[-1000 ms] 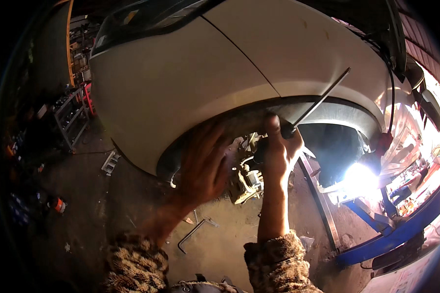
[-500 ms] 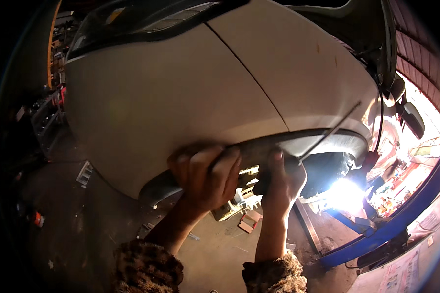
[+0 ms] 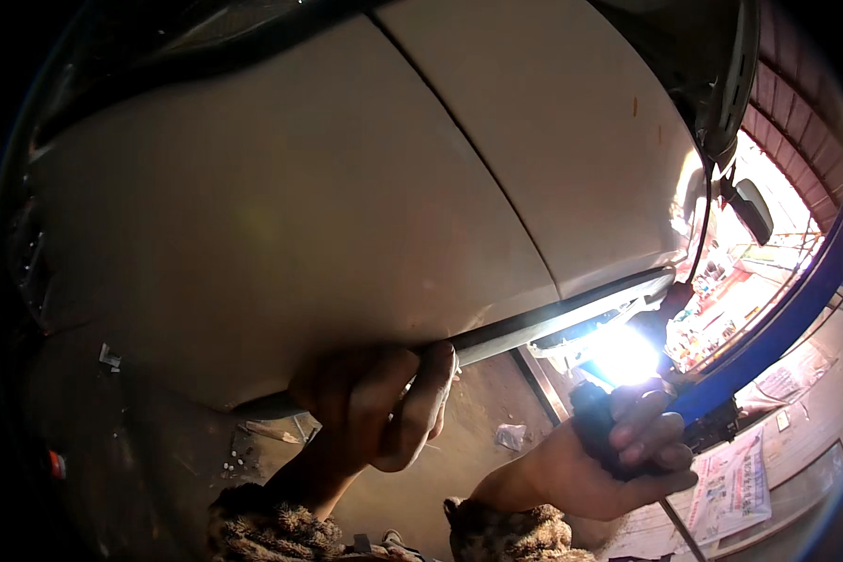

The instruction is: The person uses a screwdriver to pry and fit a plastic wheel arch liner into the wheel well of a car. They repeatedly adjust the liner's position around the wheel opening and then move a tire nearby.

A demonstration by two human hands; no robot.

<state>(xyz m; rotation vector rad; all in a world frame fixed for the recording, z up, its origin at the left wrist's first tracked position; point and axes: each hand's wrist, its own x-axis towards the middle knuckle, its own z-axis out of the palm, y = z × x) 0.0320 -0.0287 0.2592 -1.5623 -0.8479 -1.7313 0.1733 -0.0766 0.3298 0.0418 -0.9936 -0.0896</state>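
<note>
Across the view spreads a pale car body panel (image 3: 281, 215), with a dark trim strip (image 3: 506, 332) along its lower edge. My left hand (image 3: 375, 403) is closed around that edge, fingers curled over the strip; part of the grip is in shadow. Lower right, my right hand (image 3: 618, 459) is wrapped round the dark, lumpy grip (image 3: 595, 421) of a tool. A thin rod (image 3: 684, 532) shows below this hand, pointing down. The tool's exact kind cannot be made out.
A glaring work light (image 3: 628, 356) shines just above my right hand. A blue beam (image 3: 777, 328) curves along the right side, near a side mirror (image 3: 751, 211). Printed sheets (image 3: 731, 487) lie lower right. Small debris (image 3: 239, 459) is on the floor at left.
My right hand has moved down and right, away from the panel edge, and turned over, so the rod points down instead of up. My left hand stays on the edge. The view has shifted closer.
</note>
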